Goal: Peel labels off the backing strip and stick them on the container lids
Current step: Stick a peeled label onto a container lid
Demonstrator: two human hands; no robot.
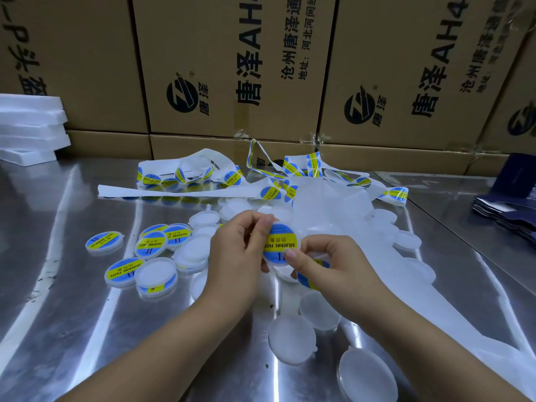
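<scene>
Left hand (237,253) is pinching the far-left edge of a lid (274,264) between thumb and fingertips, holding it up over the table (87,329). Right hand (336,265) is pinching the near-right edge, thumb pressing on the label (280,242), fingers curled underneath. The blue-and-yellow label is lying face up on the lid and covering most of it.

Step in hand, judging by this: sticking and smoothing, peel already done. A second label (312,278) is peeking out under the right palm; cannot tell if it is being held. The backing strip (429,311) is running off from there toward the near right.

Next move is probably calling for a firm rub across the label edges, then dropping the lid with the labelled lids (152,245) at left, and picking a blank lid (291,340) from those lying near. More label strip (185,192) is lying tangled at the back, in front of cartons (232,68).
</scene>
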